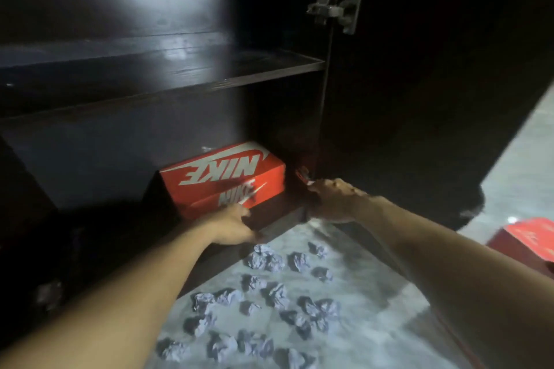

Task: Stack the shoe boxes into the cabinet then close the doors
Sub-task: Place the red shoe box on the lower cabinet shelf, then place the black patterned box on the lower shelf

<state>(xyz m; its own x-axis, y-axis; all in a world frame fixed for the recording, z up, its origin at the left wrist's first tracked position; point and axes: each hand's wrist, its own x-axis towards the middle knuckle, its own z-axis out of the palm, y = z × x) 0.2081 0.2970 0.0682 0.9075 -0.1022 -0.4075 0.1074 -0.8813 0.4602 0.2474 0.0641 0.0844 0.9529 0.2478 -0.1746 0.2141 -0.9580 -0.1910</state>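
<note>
While both of my arms reach forward, the scene reads as a dark wooden cabinet (pixel 168 75) standing open over a pale marbled floor (pixel 353 284). One orange shoe box (pixel 221 178) with white lettering sits on the cabinet's bottom board, toward its right-hand end and close to the front edge, its long printed side facing me.

1. Left hand (pixel 236 226): it rests at the front edge of the bottom board, just below the box's near lower corner. The fingers look loosely extended toward the box; I cannot tell whether they touch it.
2. Right hand (pixel 332 201): it lies at the right front corner of the bottom board, just beside the box's right end, back of the hand up. Its fingertips are hidden in shadow, so I cannot tell whether they grasp anything.

Surface and room:
- A dark shelf (pixel 186 69) spans the cabinet above the box, with a patch of glare on it.
- A metal hinge (pixel 335 10) is fixed at the upper right, where the open door (pixel 419 99) meets the side panel.
- Crumpled blue-grey paper balls (pixel 269 302) lie scattered on the floor in front of the cabinet, between my forearms.
- A second red box (pixel 530 241) lies on the floor at the right edge of view, well apart from the cabinet's bottom board.
</note>
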